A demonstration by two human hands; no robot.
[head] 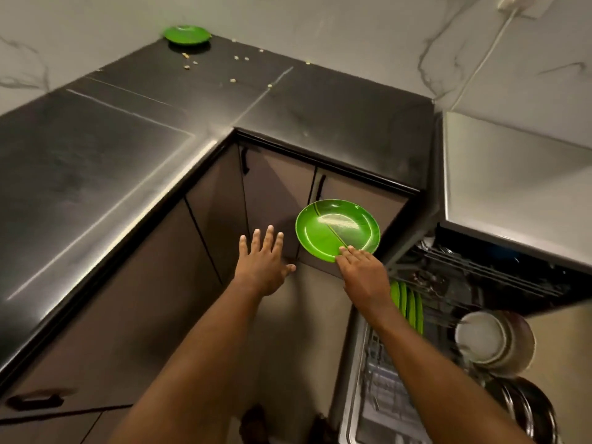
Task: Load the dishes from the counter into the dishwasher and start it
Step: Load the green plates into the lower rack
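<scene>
Green plate was pinched at its near rim by the right grip; left grip hovered spread, holding nothing

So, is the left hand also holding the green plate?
No, the left hand is spread open and empty; only the right hand holds the green plate.

Bright green plate, black counter, white marbled wall, seemingly cream bowl
</scene>
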